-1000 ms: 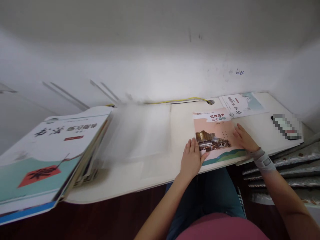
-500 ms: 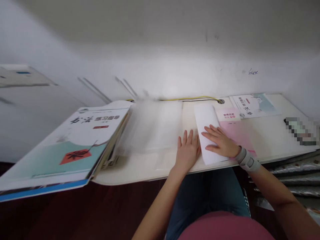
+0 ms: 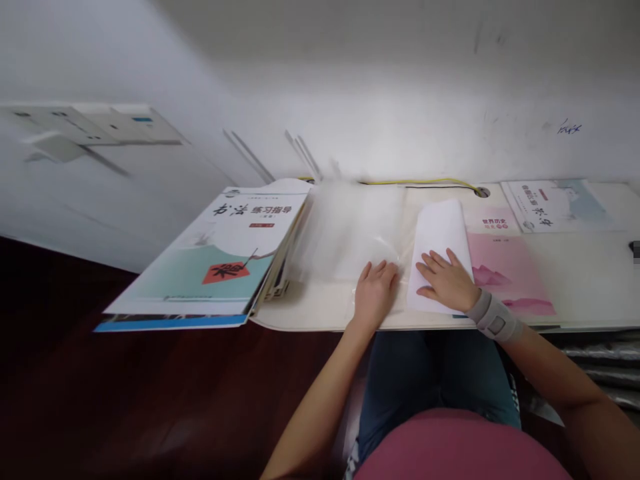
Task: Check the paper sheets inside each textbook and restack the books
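My left hand (image 3: 374, 295) rests near the front of the white desk, its fingers bent and bunched at the right edge of a clear plastic sheet (image 3: 345, 233). Glints of light show in the plastic by the fingertips. My right hand (image 3: 447, 280), fingers spread, lies flat on a white-faced booklet or folded paper (image 3: 440, 230); which of these it is, I cannot tell. Partly under that white piece, a pink book (image 3: 510, 273) with Chinese lettering lies on the desk. A grey band circles my right wrist.
To the left, a stack of books topped by a calligraphy workbook (image 3: 235, 247) overhangs the desk (image 3: 310, 310). Another booklet (image 3: 555, 207) lies at the back right. A yellow cable (image 3: 415, 181) runs along the wall into a desk hole. Wall sockets (image 3: 125, 127) with a plug are at left.
The view has swung left, so things appear farther right. My left hand's fingers, outstretched before, are now bent at the plastic. My right hand stays on the white piece.
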Action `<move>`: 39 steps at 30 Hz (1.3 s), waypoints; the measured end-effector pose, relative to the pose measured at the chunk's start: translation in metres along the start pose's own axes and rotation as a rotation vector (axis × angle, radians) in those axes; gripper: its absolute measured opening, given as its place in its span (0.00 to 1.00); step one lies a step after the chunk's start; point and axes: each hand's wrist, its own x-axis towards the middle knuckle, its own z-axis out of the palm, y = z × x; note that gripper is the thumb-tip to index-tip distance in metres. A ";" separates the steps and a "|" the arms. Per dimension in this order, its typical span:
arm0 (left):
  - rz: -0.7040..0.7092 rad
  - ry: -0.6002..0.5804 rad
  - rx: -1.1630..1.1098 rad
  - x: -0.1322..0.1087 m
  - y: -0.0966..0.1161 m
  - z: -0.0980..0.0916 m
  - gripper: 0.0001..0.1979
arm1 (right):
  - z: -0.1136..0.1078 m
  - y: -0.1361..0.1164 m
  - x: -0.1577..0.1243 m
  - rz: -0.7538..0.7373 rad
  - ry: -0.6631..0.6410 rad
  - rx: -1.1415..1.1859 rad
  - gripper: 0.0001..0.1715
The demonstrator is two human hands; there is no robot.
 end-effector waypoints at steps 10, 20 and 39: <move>-0.031 0.103 -0.084 0.003 0.000 -0.002 0.17 | 0.008 -0.018 0.000 -0.035 -0.020 0.000 0.37; -0.013 0.044 -0.108 0.003 0.000 -0.004 0.19 | 0.006 -0.050 -0.004 -0.014 0.023 0.035 0.37; 0.136 -0.360 -0.024 -0.016 0.002 -0.023 0.26 | 0.002 -0.044 -0.023 -0.100 0.049 0.028 0.27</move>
